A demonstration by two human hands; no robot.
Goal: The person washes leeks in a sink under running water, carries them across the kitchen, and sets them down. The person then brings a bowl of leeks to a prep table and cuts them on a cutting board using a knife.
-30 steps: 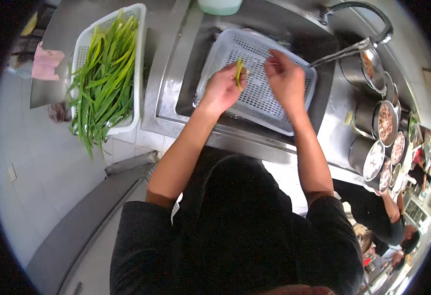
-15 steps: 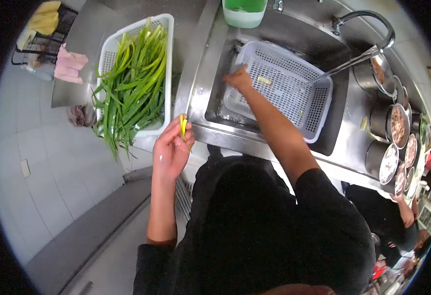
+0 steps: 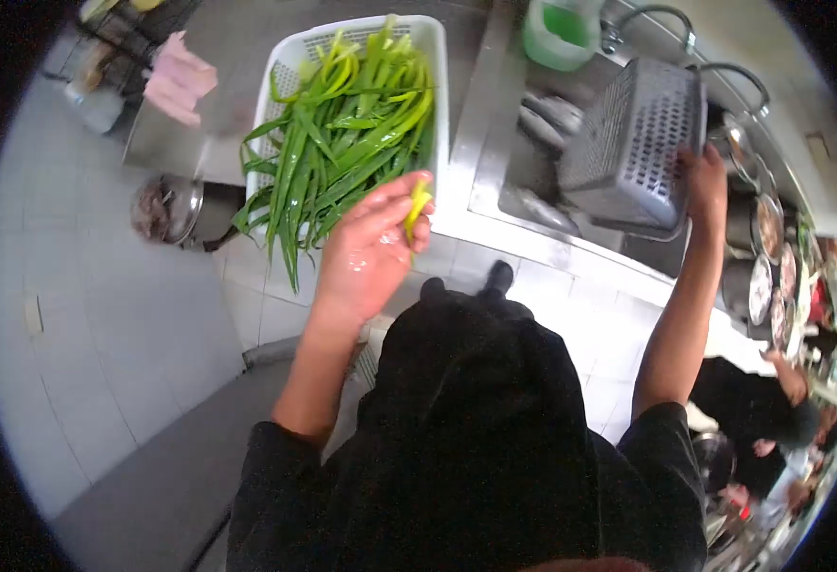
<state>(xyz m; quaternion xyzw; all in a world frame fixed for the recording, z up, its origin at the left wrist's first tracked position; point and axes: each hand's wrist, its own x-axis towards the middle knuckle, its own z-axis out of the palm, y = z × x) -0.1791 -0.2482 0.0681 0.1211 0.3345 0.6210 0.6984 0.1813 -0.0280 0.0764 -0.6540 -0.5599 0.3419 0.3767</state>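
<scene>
My left hand (image 3: 375, 243) is closed on a small yellow-green leaf piece (image 3: 417, 208), pinched at the fingertips; the palm looks wet. Just beyond it stands a white plastic basket (image 3: 441, 91) heaped with long green scallion leaves (image 3: 342, 143), several drooping over the near rim. At the sink, my right hand (image 3: 707, 186) grips the right-hand rim of a grey perforated basket (image 3: 628, 143). That basket is tipped up on its side over the sink (image 3: 523, 172), its open side towards the right. The fingers behind its rim are partly hidden.
Silvery shapes (image 3: 552, 116) lie in the sink, too blurred to name. A green-filled tub (image 3: 563, 33) and a curved faucet (image 3: 661, 11) are behind it. Several pots (image 3: 766, 229) line the right. A pink cloth (image 3: 181, 78) hangs at left; another person (image 3: 752, 400) stands lower right.
My right hand has moved from the grey basket's left side to its right rim, and the basket has gone from lying flat to tilted up. The left hand still holds the leaf piece.
</scene>
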